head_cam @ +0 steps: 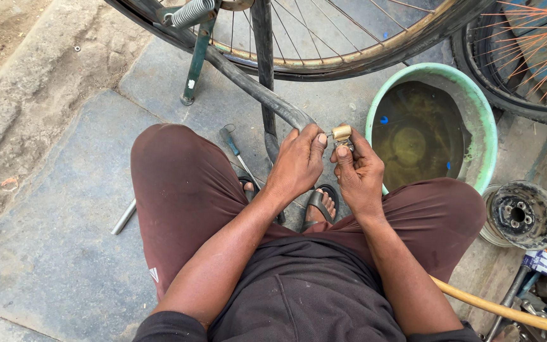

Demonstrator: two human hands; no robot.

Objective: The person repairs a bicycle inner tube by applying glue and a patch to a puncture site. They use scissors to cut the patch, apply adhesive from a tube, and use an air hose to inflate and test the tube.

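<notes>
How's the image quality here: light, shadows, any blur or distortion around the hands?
Head view: soft, even daylight with no hard shadows; both hands, left and right, and the brass fitting are sharp; faint sheen on the water in the green basin; wide-angle bending toward the edges.

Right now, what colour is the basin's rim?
Pale green, seen in the head view: the basin holds murky brownish water.

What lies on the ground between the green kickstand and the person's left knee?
In the head view, only bare grey stone slab lies between kickstand and knee.
</notes>
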